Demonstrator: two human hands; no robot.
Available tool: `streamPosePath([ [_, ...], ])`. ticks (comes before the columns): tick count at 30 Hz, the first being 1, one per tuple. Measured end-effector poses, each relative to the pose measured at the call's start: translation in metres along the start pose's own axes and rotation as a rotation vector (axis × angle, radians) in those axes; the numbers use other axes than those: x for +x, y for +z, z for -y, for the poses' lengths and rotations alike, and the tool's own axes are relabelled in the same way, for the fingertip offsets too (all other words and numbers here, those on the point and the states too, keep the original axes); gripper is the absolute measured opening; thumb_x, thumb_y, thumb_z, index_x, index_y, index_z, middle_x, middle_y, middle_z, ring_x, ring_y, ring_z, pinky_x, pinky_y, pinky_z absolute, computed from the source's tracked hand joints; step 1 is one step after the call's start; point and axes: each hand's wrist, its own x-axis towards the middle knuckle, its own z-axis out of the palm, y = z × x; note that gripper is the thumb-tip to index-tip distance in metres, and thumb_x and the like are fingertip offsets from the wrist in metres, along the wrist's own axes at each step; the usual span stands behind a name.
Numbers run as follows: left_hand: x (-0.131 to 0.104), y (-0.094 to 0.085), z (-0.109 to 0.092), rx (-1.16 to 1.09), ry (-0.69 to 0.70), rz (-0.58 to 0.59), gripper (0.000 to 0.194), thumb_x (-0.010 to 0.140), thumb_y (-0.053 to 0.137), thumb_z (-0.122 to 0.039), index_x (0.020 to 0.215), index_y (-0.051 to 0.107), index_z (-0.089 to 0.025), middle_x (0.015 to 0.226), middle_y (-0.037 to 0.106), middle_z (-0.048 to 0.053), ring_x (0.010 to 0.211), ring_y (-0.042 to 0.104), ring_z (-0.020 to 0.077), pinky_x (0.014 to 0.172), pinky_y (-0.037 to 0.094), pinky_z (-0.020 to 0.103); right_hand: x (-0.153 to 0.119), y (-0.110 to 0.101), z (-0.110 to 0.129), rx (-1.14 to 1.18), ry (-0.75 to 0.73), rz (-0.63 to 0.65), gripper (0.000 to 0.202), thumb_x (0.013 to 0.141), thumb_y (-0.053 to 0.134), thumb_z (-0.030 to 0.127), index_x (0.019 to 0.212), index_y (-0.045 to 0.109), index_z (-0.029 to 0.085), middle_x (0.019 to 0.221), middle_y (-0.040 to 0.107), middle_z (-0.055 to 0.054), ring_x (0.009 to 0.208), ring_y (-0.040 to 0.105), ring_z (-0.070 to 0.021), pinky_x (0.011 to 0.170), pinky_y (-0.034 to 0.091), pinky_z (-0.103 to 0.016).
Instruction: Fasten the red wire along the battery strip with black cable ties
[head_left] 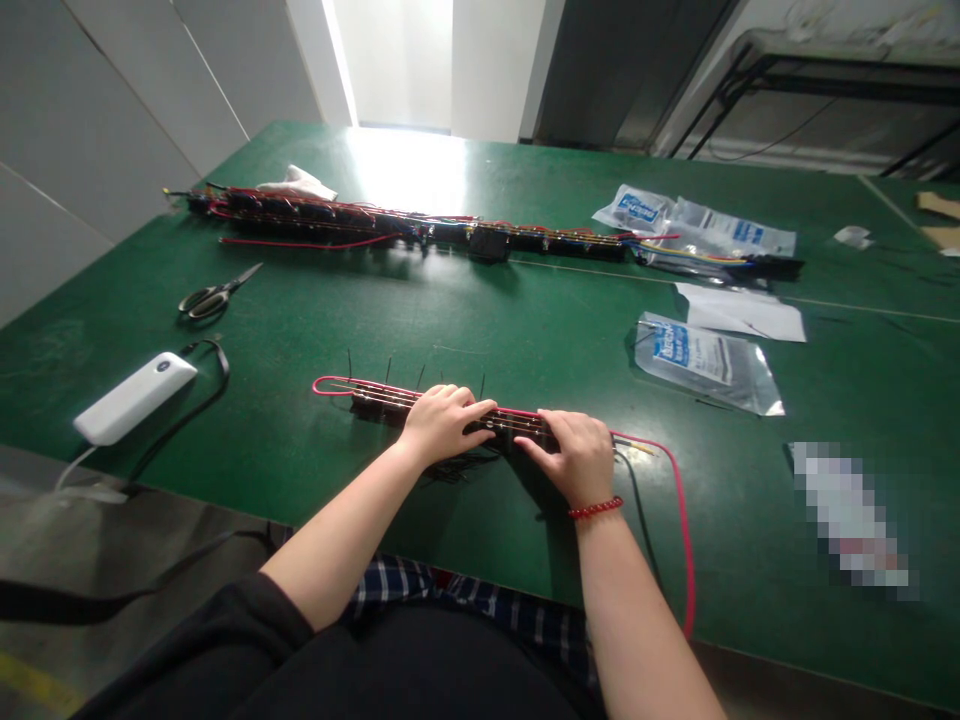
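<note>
A long black strip with red and brown wires (382, 398) running along it lies crosswise on the table in front of me. My left hand (444, 428) grips it near the middle, fingers over the far side and thumb on the near side. Near its right end, my right hand (581, 450) grips the strip in much the same way. Several thin black cable ties (388, 372) stick up from it. A red wire (684, 530) loops out from the right end towards the table's near edge. Dark thin strands (457, 467) lie below my left hand, too blurred to identify.
A longer bundle of wired black strips (450, 235) spans the back of the green table (315, 310). Scissors (214, 298) and a white power bank (135, 398) with a cable lie left. Clear plastic bags (709, 362) and a white paper (742, 312) lie right.
</note>
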Motion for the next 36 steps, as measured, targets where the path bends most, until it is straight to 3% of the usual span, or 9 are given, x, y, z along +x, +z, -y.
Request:
streamPosePath([
  [36,-0.0005,0.0003,0.0003,-0.004,0.002,-0.006,0.044,0.087,0.055,-0.058,0.122,0.062,-0.031,0.094,0.064,0.004,0.086,0.058,0.0209,0.079,0.042,0.035,-0.0006,0.0008,-0.0010,0.010,0.013,0.010,0.045,0.085,0.062,0.058,0.105,0.068,0.018,0.101,0.072,-0.009,0.094,0.062,-0.0239,0.085,0.038,-0.036],
])
